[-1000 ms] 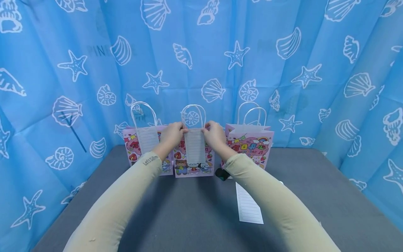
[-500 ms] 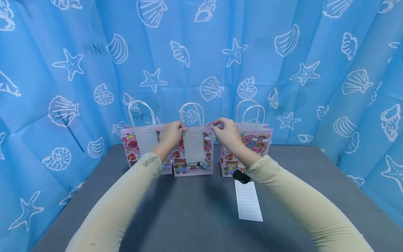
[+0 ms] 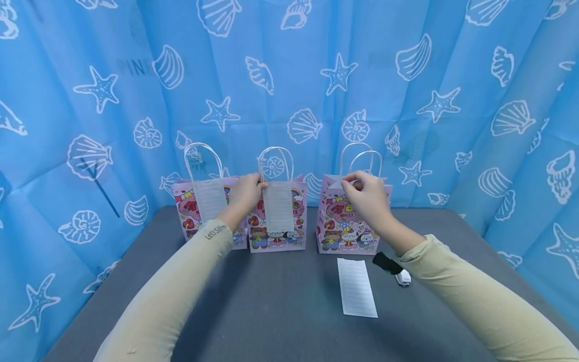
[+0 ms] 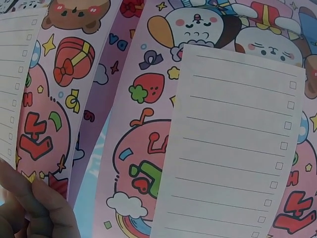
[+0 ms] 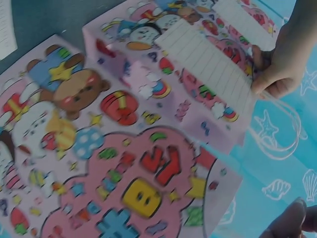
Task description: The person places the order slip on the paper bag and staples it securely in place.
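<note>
Three pink paper bags with cartoon prints and white cord handles stand in a row. On the middle bag [image 3: 258, 236], my left hand [image 3: 246, 191] pinches the top left corner of a white lined paper slip [image 3: 279, 206] at the bag's rim. That hand also shows in the left wrist view [image 4: 42, 206]. Another lined slip [image 3: 211, 201] hangs on the left bag [image 3: 183, 201]. My right hand [image 3: 371, 196] is in front of the upper part of the right bag [image 3: 330, 216], thumb and forefinger close together. Nothing shows between them in the right wrist view.
A loose lined slip [image 3: 357, 289] lies on the grey table [image 3: 271, 311] before the right bag. A small white object [image 3: 403, 277], partly hidden by the black wrist camera [image 3: 386, 263], lies to its right. A blue shell-print curtain [image 3: 271, 65] hangs behind.
My right hand has let go of the slip's top right corner and moved right, to the right bag. The small white object has come into view. The left hand keeps its pinch.
</note>
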`<state>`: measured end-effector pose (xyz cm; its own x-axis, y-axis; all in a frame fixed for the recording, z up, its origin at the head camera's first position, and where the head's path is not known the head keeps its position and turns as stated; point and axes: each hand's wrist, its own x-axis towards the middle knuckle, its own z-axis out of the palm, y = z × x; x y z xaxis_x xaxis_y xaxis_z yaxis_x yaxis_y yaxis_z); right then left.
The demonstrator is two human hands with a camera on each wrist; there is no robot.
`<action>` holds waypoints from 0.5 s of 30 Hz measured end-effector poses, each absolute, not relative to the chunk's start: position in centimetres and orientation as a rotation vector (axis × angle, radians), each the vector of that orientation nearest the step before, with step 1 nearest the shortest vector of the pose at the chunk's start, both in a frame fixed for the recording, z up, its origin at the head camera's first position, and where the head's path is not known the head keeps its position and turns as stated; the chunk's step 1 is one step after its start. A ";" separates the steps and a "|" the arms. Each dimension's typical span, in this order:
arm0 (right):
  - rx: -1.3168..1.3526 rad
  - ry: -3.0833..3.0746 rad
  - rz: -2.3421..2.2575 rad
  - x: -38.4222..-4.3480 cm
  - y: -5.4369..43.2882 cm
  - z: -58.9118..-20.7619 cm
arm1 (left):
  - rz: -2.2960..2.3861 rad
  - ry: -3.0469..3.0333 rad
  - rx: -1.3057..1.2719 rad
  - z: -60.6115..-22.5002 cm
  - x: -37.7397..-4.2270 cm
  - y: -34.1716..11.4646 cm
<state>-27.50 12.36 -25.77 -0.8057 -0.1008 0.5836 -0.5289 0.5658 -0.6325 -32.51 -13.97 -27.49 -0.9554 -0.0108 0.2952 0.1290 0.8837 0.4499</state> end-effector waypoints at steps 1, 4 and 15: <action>0.500 -2.311 1.149 -27.4 12.7 -25.9 | -0.690 -2.761 -0.087 -27.5 -32.5 -13.9; 0.491 -2.320 1.117 -27.1 13.8 -26.1 | -0.695 -2.758 -0.081 -27.7 -32.6 -13.7; 0.426 -2.370 1.082 -26.5 17.2 -27.5 | -0.689 -2.749 -0.071 -27.7 -32.4 -13.8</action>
